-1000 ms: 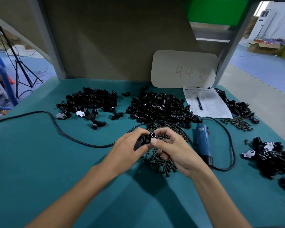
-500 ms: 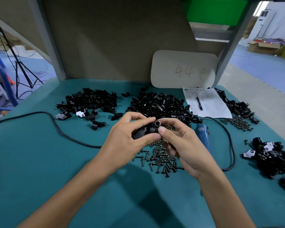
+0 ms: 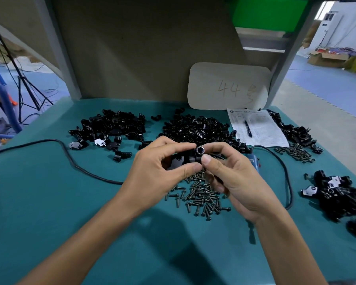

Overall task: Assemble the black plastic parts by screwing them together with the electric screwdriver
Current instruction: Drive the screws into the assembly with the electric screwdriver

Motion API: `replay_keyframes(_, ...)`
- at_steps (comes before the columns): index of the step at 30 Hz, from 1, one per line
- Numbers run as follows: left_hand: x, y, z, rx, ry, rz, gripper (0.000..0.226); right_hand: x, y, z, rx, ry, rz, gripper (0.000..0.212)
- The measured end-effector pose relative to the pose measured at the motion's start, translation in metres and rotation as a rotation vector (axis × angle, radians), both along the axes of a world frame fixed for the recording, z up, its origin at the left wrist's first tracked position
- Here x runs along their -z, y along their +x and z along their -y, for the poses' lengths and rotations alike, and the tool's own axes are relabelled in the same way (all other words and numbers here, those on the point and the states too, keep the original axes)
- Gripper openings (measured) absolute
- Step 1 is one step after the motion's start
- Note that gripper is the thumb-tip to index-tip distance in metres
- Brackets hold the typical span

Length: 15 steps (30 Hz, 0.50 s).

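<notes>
My left hand [image 3: 154,173] grips a black plastic part [image 3: 178,160] from the left, above the table. My right hand [image 3: 232,177] pinches a small black ring-shaped part [image 3: 199,150] between thumb and forefinger, pressed against the right end of that part. Both hands hover over a loose pile of dark screws [image 3: 199,194]. The blue electric screwdriver [image 3: 254,161] lies on the mat just behind my right hand, mostly hidden by it.
Two heaps of black parts lie behind my hands, one left [image 3: 111,126] and one centre [image 3: 195,128]. More parts [image 3: 341,194] sit at the right edge. A black cable [image 3: 70,159] crosses the green mat. A paper sheet with pen [image 3: 255,128] lies back right beside more screws [image 3: 296,152].
Both hands have lifted with the parts, away from the table and toward the far heap. The screw pile underneath is now uncovered.
</notes>
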<state>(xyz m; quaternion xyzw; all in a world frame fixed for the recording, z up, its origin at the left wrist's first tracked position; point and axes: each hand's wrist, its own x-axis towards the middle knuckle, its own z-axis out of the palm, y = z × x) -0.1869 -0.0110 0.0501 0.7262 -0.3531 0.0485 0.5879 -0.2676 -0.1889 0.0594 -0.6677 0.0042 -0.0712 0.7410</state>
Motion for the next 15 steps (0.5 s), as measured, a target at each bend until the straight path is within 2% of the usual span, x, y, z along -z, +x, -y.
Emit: replay_keyframes(15,-0.0075,-0.0055,0.0010,0.008,-0.031,0.029,0.038,-0.0078,-0.0054,0.0018,-0.010,-0.023,0.003,0.027)
